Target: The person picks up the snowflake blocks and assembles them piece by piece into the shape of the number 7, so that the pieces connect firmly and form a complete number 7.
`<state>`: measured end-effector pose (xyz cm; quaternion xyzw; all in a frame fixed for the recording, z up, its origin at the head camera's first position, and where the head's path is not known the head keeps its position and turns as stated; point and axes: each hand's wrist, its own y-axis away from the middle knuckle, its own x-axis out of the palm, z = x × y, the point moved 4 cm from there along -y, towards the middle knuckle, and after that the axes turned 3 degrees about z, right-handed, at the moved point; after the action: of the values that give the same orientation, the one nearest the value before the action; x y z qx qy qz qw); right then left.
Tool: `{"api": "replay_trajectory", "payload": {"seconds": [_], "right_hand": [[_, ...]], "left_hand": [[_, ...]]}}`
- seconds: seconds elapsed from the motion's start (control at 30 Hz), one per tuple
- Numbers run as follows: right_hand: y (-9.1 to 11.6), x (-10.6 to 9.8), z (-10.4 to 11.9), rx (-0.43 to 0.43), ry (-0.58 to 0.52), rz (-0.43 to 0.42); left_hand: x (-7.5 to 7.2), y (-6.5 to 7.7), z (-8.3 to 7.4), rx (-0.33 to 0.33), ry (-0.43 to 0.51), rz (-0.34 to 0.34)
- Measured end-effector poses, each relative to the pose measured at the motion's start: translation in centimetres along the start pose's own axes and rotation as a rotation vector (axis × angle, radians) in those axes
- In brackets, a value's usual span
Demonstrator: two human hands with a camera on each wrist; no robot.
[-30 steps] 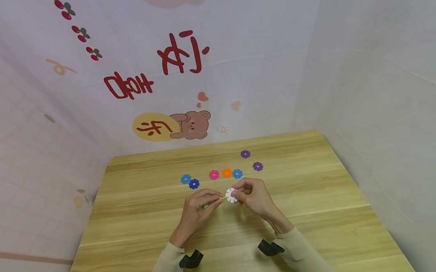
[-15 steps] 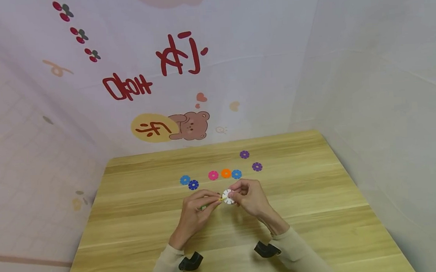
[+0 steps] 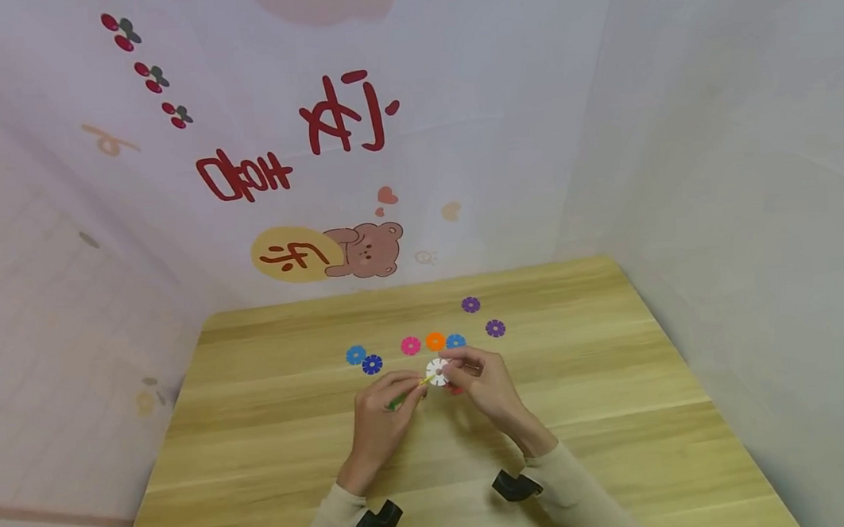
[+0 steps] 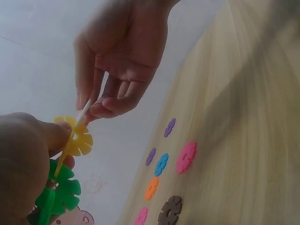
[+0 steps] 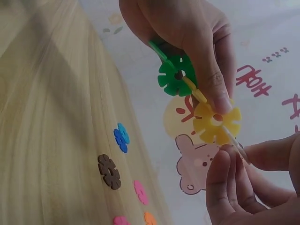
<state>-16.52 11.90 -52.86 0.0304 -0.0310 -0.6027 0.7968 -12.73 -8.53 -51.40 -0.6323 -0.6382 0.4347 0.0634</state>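
My left hand (image 3: 381, 413) pinches a short chain of slotted plastic discs. A yellow flower-shaped disc (image 5: 204, 125) sits between thumb and fingers, with green discs (image 5: 168, 80) joined further back under the palm. Facing it, my right hand (image 3: 487, 383) pinches a white slotted disc (image 3: 433, 365) between thumb and fingers. Both wrist views show the white disc edge-on, its edge right at the yellow disc's slotted rim. I cannot tell how deep it sits in the slot. Both hands are raised above the wooden table (image 3: 289, 461).
Loose discs lie flat beyond the hands: light blue (image 3: 356, 354), dark blue (image 3: 372, 365), pink (image 3: 410, 346), orange (image 3: 436, 341), another light blue (image 3: 455, 342) and two purple, one nearer (image 3: 495, 329). A brown disc (image 5: 106, 169) lies closer in. A printed cloth wall (image 3: 517, 155) stands behind.
The white disc has moved left against the yellow disc and turned more face-on to the head view. A red or pink disc now shows beneath my right hand. The head view has shifted slightly.
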Motion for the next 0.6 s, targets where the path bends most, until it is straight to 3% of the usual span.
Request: {"api": "replay_trajectory", "payload": {"seconds": [0.17,0.4,0.5,0.6], "right_hand": [[0.13,0.10,-0.37,0.026,-0.071,-0.004],[-0.02,-0.41,-0.16,-0.022,0.011,-0.020],[0.01,-0.63,0.07,-0.038,0.039,-0.017],[0.07,-0.76,0.26,-0.047,0.076,-0.009]], "left_hand": [[-0.03,0.32,-0.02,-0.019,-0.006,-0.002],[0.00,0.55,-0.17,-0.070,0.031,0.056],[-0.03,0.67,-0.09,-0.152,0.119,0.116],[-0.01,0.85,0.02,-0.286,0.252,0.196]]}}
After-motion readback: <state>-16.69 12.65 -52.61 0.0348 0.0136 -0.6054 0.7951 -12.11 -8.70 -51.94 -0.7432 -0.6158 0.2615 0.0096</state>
